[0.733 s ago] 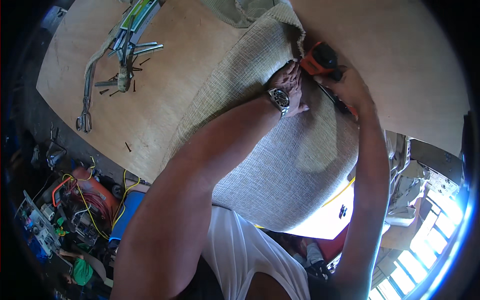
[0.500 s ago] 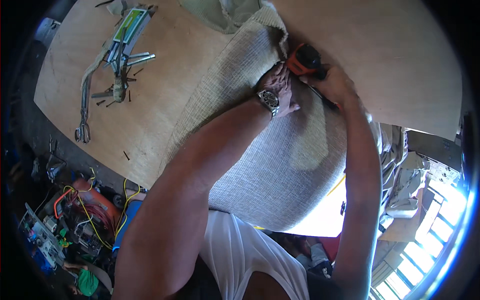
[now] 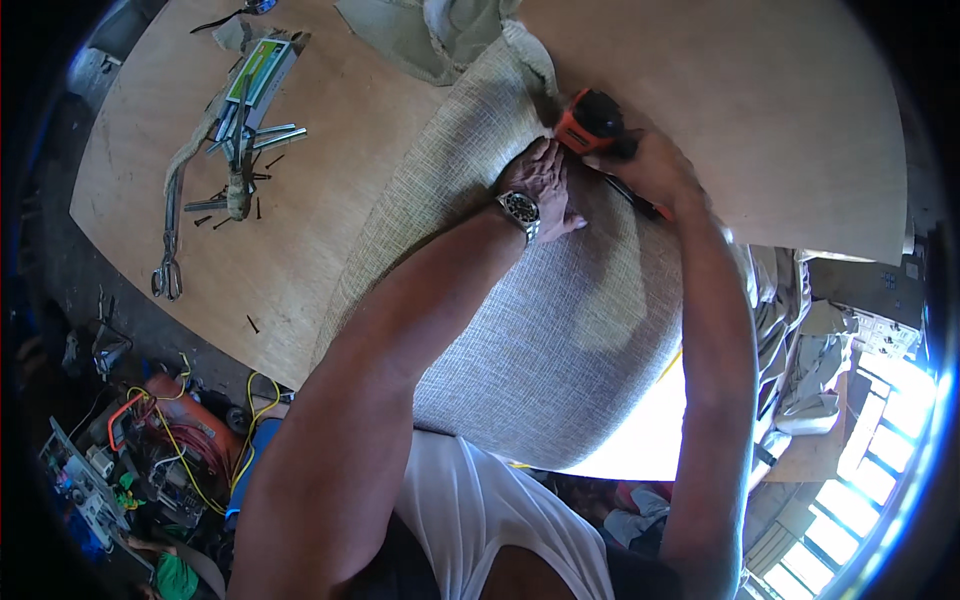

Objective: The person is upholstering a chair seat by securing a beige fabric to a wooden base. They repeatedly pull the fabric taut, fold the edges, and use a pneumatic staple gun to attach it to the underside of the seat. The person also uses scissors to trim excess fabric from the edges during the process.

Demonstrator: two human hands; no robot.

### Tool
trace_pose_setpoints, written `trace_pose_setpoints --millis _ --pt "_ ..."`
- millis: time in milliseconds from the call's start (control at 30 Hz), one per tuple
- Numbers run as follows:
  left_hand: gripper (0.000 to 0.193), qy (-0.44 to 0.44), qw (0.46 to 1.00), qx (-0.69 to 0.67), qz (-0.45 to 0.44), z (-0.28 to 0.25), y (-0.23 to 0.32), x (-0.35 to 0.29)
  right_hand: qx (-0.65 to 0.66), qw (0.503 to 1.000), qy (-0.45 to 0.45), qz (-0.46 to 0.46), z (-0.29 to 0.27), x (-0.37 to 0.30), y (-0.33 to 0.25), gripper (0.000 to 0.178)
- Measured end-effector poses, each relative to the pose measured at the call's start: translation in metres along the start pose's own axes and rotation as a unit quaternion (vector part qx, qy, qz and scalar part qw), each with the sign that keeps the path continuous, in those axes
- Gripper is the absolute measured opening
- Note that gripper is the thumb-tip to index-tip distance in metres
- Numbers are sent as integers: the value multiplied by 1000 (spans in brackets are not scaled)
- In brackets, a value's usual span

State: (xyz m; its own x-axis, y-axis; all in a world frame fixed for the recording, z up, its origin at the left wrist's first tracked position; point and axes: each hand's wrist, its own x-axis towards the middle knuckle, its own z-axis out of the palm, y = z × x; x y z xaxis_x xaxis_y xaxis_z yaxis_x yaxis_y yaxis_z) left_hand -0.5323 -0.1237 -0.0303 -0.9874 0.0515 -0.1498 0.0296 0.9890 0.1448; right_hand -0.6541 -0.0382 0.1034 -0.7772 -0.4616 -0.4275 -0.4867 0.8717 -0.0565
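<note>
A grey-beige woven fabric covers a rounded, padded-looking piece on the wooden table. My left hand, with a metal watch on its wrist, lies on the fabric near its far end, fingers stretched out and pressing down. Just right of those fingertips, an orange-and-black staple gun has its head at the fabric's edge. My right hand wraps round its handle. The tool's nose and the spot beneath it are hidden.
Left on the tabletop lie scissors, a hammer-like tool, a green-and-white box, metal staple strips and loose screws. More cloth is bunched at the far edge. An orange machine with yellow cords stands on the floor.
The view has shifted slightly. My left hand stays pressed on the fabric, and the staple gun in my right hand keeps nearly the same place beside it.
</note>
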Motion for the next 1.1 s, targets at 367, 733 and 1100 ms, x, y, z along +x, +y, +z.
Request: trace_pose_setpoints --millis 367,733,1100 --pt "89 -26 998 -50 40 -3 -4 6 -33 996 -35 75 -34 -29 16 71" --pt "92 13 998 -52 27 14 1 12 -100 994 -33 20 -5 -12 4 66" --pt "93 3 998 -42 44 12 1 14 -120 990 -34 59 7 -10 5 62"
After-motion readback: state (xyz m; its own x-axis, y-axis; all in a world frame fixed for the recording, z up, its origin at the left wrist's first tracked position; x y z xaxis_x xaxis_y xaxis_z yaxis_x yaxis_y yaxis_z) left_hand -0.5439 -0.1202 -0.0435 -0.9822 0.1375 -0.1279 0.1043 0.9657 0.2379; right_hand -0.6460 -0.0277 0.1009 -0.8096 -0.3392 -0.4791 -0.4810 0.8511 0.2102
